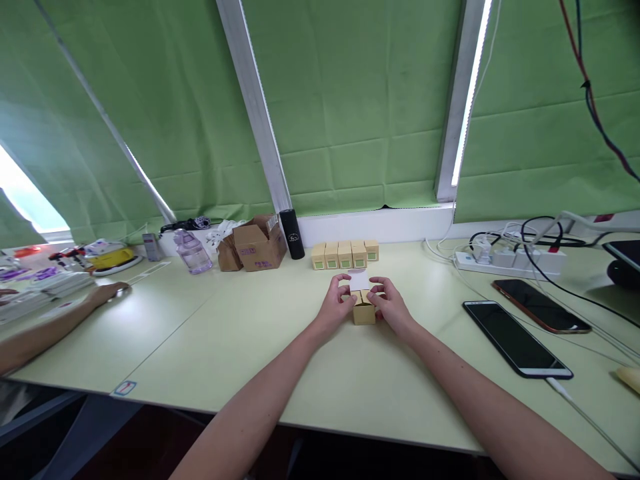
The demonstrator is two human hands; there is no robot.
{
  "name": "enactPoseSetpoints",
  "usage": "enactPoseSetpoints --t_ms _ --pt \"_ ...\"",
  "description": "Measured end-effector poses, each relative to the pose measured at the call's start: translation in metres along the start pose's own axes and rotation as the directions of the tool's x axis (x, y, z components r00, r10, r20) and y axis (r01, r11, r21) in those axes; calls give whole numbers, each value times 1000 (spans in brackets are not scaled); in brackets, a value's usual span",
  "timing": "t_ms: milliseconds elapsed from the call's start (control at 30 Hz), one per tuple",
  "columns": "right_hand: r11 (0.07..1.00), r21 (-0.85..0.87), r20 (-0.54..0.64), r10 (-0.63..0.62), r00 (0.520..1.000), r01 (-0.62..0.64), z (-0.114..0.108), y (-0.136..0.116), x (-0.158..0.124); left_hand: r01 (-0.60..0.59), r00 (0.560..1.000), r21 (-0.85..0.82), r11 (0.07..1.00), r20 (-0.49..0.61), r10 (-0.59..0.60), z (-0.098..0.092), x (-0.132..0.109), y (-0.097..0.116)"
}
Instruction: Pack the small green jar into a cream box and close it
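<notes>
A small brown cardboard box (pixel 364 315) stands on the table in front of me. Its two side flaps are bent over the top, and a pale lid flap (pixel 359 279) stands up at the back. My left hand (pixel 339 299) is at the left side, thumb on the left flap and fingers curled behind. From the right, my right hand (pixel 391 303) holds the box in the same way, its thumb at the right flap. Beyond them stand several similar small boxes (pixel 345 256) in a row, each with a green-edged label. The inside of the held box is hidden.
A black cylinder (pixel 292 234), an opened carton (pixel 260 247) and a clear bottle (pixel 193 252) line the back. To the right lie two phones (pixel 517 339), cables and a power strip (pixel 510 261). Another person's hand (pixel 109 292) rests on the table at left.
</notes>
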State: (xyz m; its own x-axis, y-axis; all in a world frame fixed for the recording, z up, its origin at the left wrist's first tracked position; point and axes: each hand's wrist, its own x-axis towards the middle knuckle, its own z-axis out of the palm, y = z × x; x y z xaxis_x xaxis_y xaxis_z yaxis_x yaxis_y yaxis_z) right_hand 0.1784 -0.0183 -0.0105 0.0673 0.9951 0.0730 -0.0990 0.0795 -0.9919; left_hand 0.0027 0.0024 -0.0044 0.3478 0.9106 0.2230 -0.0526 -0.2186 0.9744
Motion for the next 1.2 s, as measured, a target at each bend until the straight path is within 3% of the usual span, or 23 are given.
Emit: enactPoseSetpoints --t_ms 367,1200 --pt "1000 -28 1 -12 1000 12 1 1 1 -24 997 92 995 -64 30 3 -3 7" --pt "990 -84 -20 -112 994 110 1 2 -1 -114 991 196 974 -42 125 2 -1 9"
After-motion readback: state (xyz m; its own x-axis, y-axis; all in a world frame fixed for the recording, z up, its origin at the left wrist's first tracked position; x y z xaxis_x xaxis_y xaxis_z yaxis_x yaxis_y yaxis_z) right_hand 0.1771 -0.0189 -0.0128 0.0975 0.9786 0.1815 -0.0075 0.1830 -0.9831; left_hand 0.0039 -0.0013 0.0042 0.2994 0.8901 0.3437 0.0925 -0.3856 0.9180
